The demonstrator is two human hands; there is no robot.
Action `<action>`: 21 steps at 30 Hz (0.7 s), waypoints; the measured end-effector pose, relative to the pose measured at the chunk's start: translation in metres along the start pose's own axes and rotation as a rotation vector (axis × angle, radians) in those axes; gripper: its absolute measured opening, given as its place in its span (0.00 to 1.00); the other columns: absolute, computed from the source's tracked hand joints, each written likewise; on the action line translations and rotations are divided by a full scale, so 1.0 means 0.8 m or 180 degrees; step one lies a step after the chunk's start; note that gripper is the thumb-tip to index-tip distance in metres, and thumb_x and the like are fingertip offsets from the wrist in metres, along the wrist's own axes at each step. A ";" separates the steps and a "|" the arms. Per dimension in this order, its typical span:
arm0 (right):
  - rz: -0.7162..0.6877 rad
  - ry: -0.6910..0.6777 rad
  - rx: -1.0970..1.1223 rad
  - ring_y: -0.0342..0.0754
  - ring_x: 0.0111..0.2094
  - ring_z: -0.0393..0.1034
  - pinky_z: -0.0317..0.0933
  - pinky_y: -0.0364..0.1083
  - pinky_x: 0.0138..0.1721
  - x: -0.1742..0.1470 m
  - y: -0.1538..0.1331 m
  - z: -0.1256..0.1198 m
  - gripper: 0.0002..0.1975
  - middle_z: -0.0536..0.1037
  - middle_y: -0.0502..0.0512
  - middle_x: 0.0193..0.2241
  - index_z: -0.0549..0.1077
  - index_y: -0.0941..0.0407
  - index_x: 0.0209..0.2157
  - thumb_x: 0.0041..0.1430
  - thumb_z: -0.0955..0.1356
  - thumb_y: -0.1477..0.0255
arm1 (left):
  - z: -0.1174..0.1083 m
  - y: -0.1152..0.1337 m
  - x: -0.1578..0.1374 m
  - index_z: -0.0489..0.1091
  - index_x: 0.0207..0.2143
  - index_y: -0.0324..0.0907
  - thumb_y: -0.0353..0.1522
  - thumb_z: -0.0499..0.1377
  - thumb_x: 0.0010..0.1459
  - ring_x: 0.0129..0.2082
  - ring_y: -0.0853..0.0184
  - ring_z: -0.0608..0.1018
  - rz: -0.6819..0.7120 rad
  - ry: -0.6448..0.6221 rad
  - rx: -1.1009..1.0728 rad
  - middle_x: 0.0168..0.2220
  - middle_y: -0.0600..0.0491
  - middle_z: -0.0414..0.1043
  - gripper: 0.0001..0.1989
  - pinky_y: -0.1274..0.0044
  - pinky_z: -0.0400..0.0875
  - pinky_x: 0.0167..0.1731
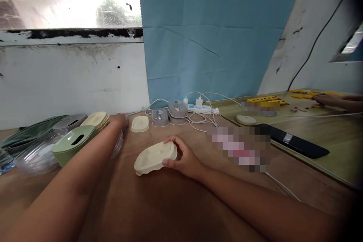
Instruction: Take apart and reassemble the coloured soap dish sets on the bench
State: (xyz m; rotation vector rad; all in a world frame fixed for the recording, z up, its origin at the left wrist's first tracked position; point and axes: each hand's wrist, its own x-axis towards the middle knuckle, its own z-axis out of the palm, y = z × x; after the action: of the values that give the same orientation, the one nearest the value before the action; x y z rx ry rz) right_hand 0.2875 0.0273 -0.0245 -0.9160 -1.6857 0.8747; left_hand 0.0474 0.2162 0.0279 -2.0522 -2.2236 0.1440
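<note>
My right hand [185, 160] grips the right end of a cream oval plastic lid [154, 157], thumb along the near edge and fingers over the far edge. The lid is tilted, its shallow recessed face showing. My left hand [119, 120] is stretched far forward beside a stack of cream plastic pieces [96, 119]; its fingers are mostly hidden, and a bit of something grey shows at its right side. Another cream lid [140, 124] lies flat on the brown table, right of my left hand. Below my left wrist, a clear plastic container [117, 145] is partly covered by my forearm.
At left are a green plastic bin [70, 145], clear containers [39, 155], a grey piece [69, 121] and a dark green bag [31, 132]. Grey oval boxes [160, 117] stand near a power strip [200, 108] with white cables. A black phone-like slab [295, 140] and another person's hand [326, 100] are at right.
</note>
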 end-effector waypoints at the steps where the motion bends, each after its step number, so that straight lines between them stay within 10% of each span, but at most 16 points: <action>1: -0.0012 0.0007 -0.0025 0.49 0.40 0.61 0.58 0.46 0.41 0.000 0.000 0.000 0.23 0.66 0.52 0.38 0.63 0.53 0.39 0.39 0.72 0.65 | -0.001 0.002 -0.002 0.68 0.43 0.33 0.37 0.54 0.48 0.44 0.48 0.70 0.0032 0.0034 -0.0003 0.45 0.34 0.67 0.21 0.65 0.63 0.39; 11: -0.0145 -0.0203 -0.0411 0.50 0.41 0.60 0.56 0.47 0.43 0.003 0.002 0.000 0.19 0.64 0.52 0.39 0.65 0.53 0.37 0.41 0.71 0.64 | -0.008 0.056 -0.042 0.64 0.48 0.51 0.37 0.58 0.45 0.46 0.63 0.69 0.1775 -0.0074 -0.0164 0.49 0.54 0.67 0.24 0.79 0.62 0.43; 21: -0.0352 -0.0432 -0.0649 0.50 0.43 0.60 0.55 0.47 0.45 0.004 0.003 0.001 0.18 0.62 0.53 0.40 0.65 0.53 0.35 0.41 0.71 0.65 | 0.005 0.027 -0.030 0.63 0.44 0.39 0.35 0.51 0.57 0.41 0.66 0.70 0.1720 -0.0151 -0.0054 0.44 0.49 0.65 0.13 0.68 0.67 0.39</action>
State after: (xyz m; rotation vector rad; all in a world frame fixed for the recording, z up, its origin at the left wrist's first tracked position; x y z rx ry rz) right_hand 0.2864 0.0310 -0.0255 -0.9053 -1.9511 0.7136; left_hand 0.0703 0.1940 0.0206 -2.6286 -1.6373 0.2187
